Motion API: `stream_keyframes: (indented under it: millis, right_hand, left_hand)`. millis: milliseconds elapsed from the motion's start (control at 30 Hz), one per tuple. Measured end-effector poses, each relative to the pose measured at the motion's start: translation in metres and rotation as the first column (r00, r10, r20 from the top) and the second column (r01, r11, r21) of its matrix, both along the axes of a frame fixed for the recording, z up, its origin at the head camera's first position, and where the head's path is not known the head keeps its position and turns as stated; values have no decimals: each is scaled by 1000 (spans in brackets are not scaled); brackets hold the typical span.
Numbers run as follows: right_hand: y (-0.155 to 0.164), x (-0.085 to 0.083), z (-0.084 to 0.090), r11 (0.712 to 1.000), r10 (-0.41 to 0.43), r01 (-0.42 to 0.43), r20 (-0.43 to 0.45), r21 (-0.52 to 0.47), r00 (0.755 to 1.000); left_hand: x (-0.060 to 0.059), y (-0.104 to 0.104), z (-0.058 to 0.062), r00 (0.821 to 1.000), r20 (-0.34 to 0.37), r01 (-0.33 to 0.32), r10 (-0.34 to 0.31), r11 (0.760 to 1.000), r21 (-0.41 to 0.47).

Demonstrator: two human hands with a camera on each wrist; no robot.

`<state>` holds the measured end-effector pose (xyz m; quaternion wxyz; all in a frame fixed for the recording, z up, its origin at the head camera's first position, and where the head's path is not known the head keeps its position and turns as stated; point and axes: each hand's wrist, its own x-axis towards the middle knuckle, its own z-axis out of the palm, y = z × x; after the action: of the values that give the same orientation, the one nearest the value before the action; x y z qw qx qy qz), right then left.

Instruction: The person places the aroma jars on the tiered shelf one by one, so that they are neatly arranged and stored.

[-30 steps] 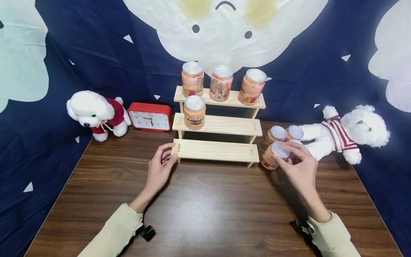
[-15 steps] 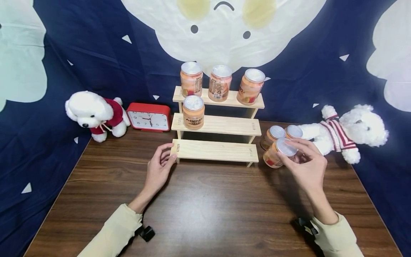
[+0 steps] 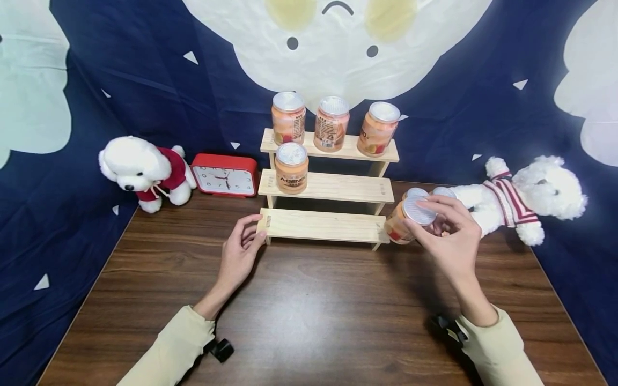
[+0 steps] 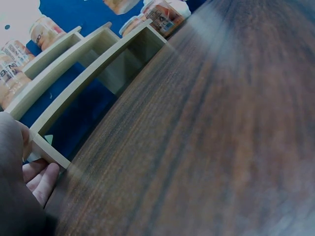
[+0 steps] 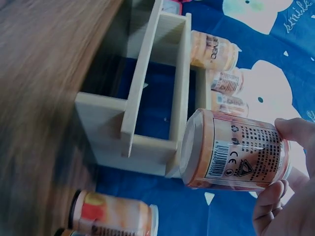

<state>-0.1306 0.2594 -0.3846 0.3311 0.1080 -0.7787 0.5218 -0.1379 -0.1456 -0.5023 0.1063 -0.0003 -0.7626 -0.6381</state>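
Note:
My right hand point(image 3: 451, 241) holds an orange jar point(image 3: 401, 222) by its silver lid end, thumb on one side and fingers on the other. The right wrist view shows this jar point(image 5: 236, 152) off the table, with its barcode label visible. It is beside the right end of the lowest step of a three-step wooden display rack point(image 3: 323, 225). My left hand point(image 3: 241, 249) grips the left end of that step between thumb and fingers. On the middle step, toward the left, stands one jar point(image 3: 292, 169). The top step bears three similar jars point(image 3: 331, 126) in a row.
More jars point(image 5: 115, 214) stand on the table behind the held one, partly hidden in the head view. A white plush toy in a striped sweater point(image 3: 512, 201) lies at the right. Left of the rack are a red clock point(image 3: 226, 176) and a plush dog point(image 3: 145, 171).
The held jar has risen off the table, shifting slightly right and then left toward the rack's lowest step. My left hand has stayed in place on the rack.

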Motion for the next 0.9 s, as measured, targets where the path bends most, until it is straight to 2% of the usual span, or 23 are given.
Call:
stream_keyframes:
  millis: [200,500,900]
  right_hand:
    - [-15,-3,6,998,46,-46,-15,-35,999]
    - [-31,-8,11,996,81,-82,-31,-21,996]
    - [-55,-19,17,990,132,-132,1,-48,991]
  left_hand:
    - [0,1,1,1000,5,5,-5,1000,-2]
    - [0,2,0,1000,7,11,-11,1000,-7]
    - [0,1,1,1000,11,5,-5,1000,-11]
